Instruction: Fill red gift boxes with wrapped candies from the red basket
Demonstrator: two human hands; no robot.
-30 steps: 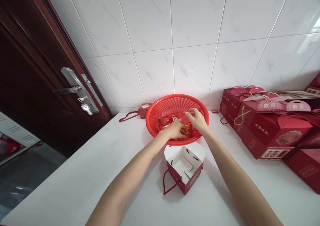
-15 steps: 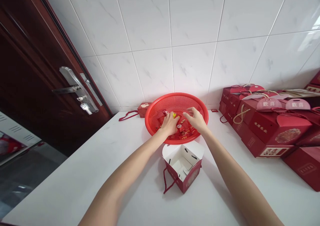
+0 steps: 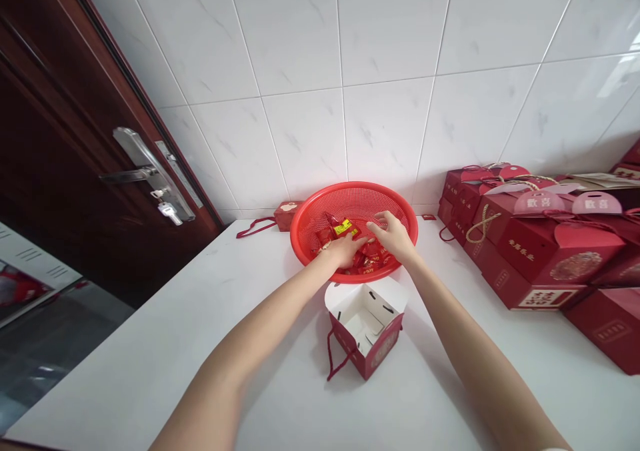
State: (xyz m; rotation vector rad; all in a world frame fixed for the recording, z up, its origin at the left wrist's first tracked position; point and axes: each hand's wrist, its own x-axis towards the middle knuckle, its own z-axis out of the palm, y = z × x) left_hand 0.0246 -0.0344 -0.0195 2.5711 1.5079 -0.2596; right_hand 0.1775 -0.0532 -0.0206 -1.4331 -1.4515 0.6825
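A red mesh basket (image 3: 350,191) stands by the tiled wall, with several red wrapped packets (image 3: 373,259) in it, one with a yellow label (image 3: 344,226). My left hand (image 3: 345,250) lies palm down on the packets, its fingers apart and pointing right. Over the basket's right side is my right hand (image 3: 393,233), fingers apart and slightly curled, holding nothing. In front of the basket sits an open-topped dark red box (image 3: 367,331) with a white inside and a cord on its left.
Stacked red boxes (image 3: 540,244) fill the right side of the white table (image 3: 200,318). Left of the basket lies a small red box (image 3: 286,216) with a ribbon. A dark door (image 3: 65,104) with keys in its lock is at the left.
My left hand has shifted slightly down in the basket and its fingers now point right, which uncovers the yellow-labelled packet. My right hand has hardly moved.
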